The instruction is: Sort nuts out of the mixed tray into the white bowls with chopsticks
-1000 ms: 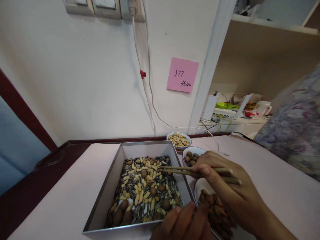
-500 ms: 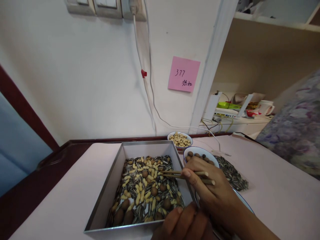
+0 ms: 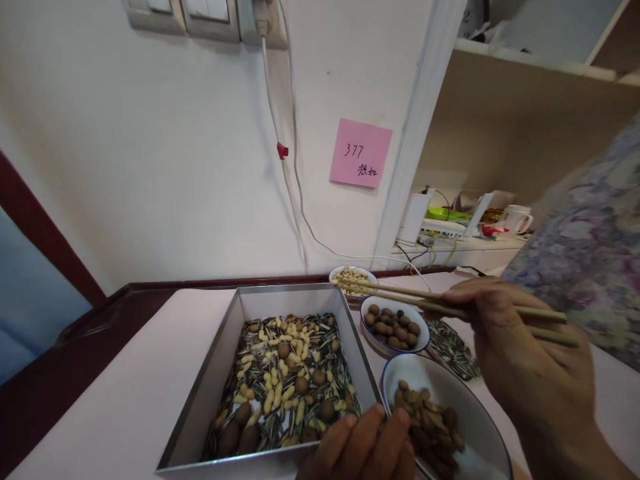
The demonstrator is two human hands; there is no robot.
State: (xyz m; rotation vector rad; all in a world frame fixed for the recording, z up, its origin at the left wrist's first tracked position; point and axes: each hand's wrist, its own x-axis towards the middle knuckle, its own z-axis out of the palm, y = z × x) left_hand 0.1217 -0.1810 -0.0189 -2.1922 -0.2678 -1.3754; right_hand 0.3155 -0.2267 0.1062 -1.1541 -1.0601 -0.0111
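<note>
My right hand (image 3: pixel 520 353) grips a pair of wooden chopsticks (image 3: pixel 425 300) whose tips hover over the small bowl of peanuts (image 3: pixel 353 281) at the back. My left hand (image 3: pixel 363 447) rests on the near right corner of a grey square tray (image 3: pixel 215 373) filled with a mix of sunflower seeds, peanuts and brown round nuts (image 3: pixel 285 380). Right of the tray stand a bowl of brown round nuts (image 3: pixel 394 325) and a nearer bowl of almonds (image 3: pixel 430 420).
A heap of sunflower seeds (image 3: pixel 453 347) lies on the pink table (image 3: pixel 120 393) behind the almond bowl. A pink sticky note (image 3: pixel 360 153) and a white cable (image 3: pixel 295 180) hang on the wall. A shelf (image 3: pixel 465 233) holds clutter. A flowered cloth (image 3: pixel 585 247) is at right.
My right hand lifted the chopsticks out of the tray and swung them right and back, tips now over the peanut bowl. My left hand stayed on the tray corner.
</note>
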